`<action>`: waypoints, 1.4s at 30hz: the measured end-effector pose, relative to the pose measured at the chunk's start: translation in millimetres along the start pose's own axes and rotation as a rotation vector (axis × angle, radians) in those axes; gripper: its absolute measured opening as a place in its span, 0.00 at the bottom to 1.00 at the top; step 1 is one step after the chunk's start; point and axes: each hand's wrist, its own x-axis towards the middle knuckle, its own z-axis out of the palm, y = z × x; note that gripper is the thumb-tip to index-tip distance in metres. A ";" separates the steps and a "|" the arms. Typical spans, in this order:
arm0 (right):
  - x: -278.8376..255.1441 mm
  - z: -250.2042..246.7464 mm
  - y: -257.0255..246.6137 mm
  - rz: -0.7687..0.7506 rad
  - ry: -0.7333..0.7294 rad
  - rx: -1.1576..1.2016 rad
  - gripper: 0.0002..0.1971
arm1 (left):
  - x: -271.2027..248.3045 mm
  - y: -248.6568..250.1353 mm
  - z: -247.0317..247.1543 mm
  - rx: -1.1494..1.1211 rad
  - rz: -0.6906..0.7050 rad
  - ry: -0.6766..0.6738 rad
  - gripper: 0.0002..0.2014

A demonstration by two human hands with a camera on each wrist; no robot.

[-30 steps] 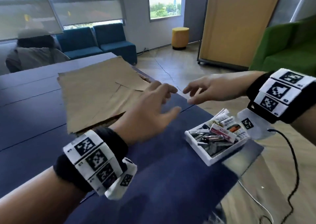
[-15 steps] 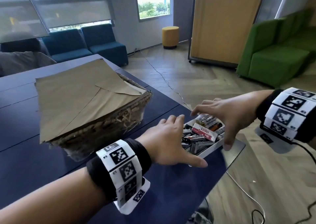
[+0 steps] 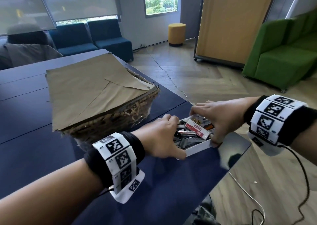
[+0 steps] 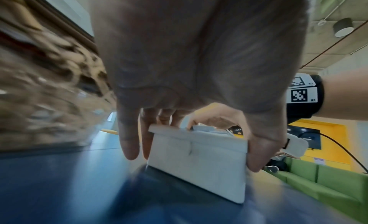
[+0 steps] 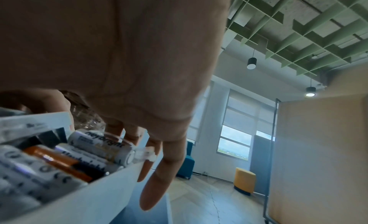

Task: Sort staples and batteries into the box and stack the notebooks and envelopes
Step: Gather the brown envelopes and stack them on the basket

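Gripping the white box [image 3: 197, 148] of batteries [image 3: 187, 133] from both sides, the left hand [image 3: 161, 137] and right hand [image 3: 221, 118] clasped its walls beside the basket [image 3: 109, 121].

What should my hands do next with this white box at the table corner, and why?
Probably slide the white box inward, away from the table corner. The left hand and right hand both grip its sides, it sits close to the edge, and it is full of batteries.

Head view looks down; both wrist views, close in, share the box [image 3: 197, 148].
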 end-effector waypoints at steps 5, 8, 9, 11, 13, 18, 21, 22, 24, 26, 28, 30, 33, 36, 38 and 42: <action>16.8 -1.5 -36.2 -0.072 0.020 0.007 0.48 | -20.8 -23.9 0.6 0.047 -0.039 0.008 0.48; 24.6 2.0 -54.6 -0.097 0.010 -0.049 0.49 | -34.6 -30.0 4.4 0.036 -0.056 0.026 0.52; 26.6 2.1 -61.9 -0.107 0.015 -0.058 0.48 | -40.8 -33.7 5.8 0.031 -0.068 0.040 0.52; 27.6 2.7 -72.8 -0.124 0.037 -0.068 0.45 | -51.4 -39.7 6.9 0.016 -0.085 0.079 0.49; 27.9 3.8 -81.7 -0.138 0.061 -0.063 0.42 | -62.5 -46.4 6.0 0.001 -0.099 0.112 0.47; 29.6 1.7 -106.7 -0.199 0.073 -0.051 0.39 | -92.0 -58.9 -2.2 -0.005 -0.109 0.111 0.41; 25.9 -8.1 -119.8 -0.243 0.062 0.006 0.43 | -107.0 -63.6 -14.6 0.016 -0.101 0.105 0.39; 23.6 -14.1 -124.5 -0.263 0.063 0.033 0.46 | -112.2 -64.8 -20.9 0.012 -0.092 0.106 0.39; 18.4 -30.0 -133.6 -0.287 0.053 0.060 0.46 | -122.9 -66.7 -36.3 0.000 -0.075 0.096 0.38; 12.4 -48.6 -140.5 -0.286 0.045 0.049 0.41 | -132.9 -67.7 -54.3 -0.007 -0.064 0.090 0.38; 6.9 -68.2 -146.6 -0.282 0.049 0.030 0.40 | -140.9 -69.9 -73.2 -0.017 -0.055 0.107 0.38; 4.4 -90.1 -152.0 -0.271 0.050 0.020 0.41 | -146.8 -76.2 -93.7 -0.032 -0.048 0.129 0.39; 9.8 -125.4 -157.7 -0.240 0.096 -0.009 0.36 | -148.8 -92.0 -127.7 -0.016 -0.047 0.176 0.41; 27.4 -156.2 -164.9 -0.206 0.166 -0.014 0.33 | -141.8 -114.6 -160.9 0.031 -0.074 0.230 0.44; 47.4 -170.7 -171.0 -0.174 0.221 -0.017 0.32 | -134.9 -132.5 -177.7 0.058 -0.122 0.238 0.47; 97.9 -184.7 -184.8 -0.092 0.290 0.044 0.41 | -116.0 -172.8 -189.0 0.030 -0.221 0.311 0.51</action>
